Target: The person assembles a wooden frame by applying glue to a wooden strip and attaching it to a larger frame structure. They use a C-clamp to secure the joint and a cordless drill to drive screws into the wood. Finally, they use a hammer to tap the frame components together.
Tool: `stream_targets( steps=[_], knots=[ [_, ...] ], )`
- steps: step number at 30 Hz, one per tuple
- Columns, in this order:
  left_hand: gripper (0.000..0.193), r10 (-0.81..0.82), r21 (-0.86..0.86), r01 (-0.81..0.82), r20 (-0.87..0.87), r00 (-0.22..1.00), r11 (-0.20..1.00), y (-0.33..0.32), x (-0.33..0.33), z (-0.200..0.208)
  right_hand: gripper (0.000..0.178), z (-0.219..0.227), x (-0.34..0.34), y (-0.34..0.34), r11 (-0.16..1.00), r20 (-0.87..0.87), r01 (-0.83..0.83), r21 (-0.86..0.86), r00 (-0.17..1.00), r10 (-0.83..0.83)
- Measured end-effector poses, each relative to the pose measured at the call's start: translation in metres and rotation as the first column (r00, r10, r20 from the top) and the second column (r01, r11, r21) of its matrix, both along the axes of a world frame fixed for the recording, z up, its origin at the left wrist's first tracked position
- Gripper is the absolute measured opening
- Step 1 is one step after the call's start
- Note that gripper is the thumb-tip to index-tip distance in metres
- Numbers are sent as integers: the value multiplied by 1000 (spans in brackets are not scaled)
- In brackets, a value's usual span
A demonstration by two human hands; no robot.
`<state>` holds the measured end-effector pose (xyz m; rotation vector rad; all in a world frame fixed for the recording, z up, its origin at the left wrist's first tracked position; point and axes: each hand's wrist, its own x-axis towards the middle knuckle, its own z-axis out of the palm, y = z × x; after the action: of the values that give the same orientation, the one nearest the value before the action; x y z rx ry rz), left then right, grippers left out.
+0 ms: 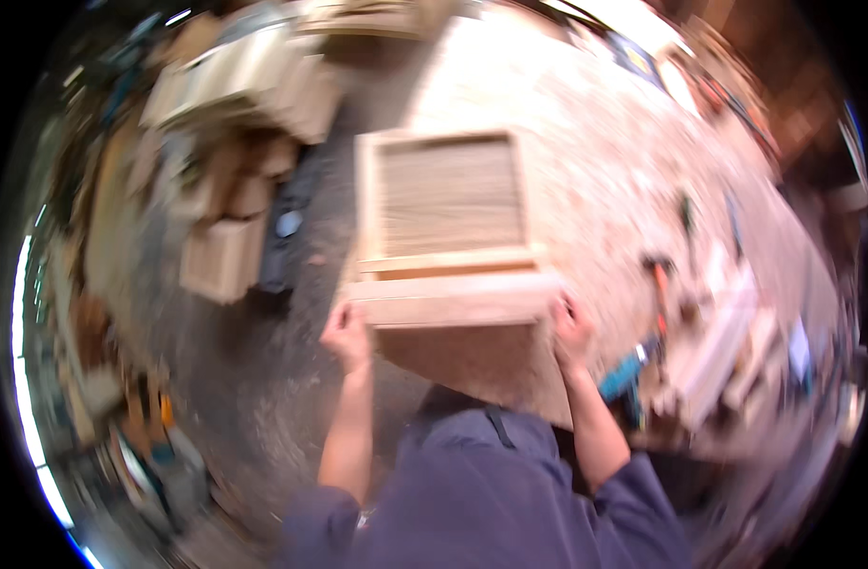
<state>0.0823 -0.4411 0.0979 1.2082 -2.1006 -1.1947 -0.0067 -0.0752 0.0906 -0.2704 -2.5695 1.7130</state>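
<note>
A shallow wooden drawer (457,300) of pale wood is in front of me, its thick near board facing me. Inside its frame lies a darker grained panel (450,197). My left hand (347,338) grips the left end of the near board with its fingers curled. On the right end, my right hand (572,332) is closed in the same way. The drawer is over the left edge of the workbench (491,90); whether it rests on the top or is held just above I cannot tell. Motion blurs much of the picture.
Right of the drawer are an orange-handled hammer (660,284), a teal power tool (625,375) and several pale wood strips (713,351). A dark-handled tool (687,216) lies farther back. Stacked boards (249,81) and wooden blocks (223,256) stand on the left beyond the grey floor (263,379).
</note>
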Motion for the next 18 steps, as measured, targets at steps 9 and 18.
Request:
stream_targets(
  steps=[9, 18],
  knots=[
    [26, 195, -120, -202, -67, 979, 972, 25, -5, 5, 56, 52, -33, -6, 723, -291, -266, 638, 786, 545],
    [47, 131, 334, -50, -227, 965, 941, 12, -10, -10, 84, 67, -70, -63, 270, 53, -692, 669, 406, 912]
  ],
)
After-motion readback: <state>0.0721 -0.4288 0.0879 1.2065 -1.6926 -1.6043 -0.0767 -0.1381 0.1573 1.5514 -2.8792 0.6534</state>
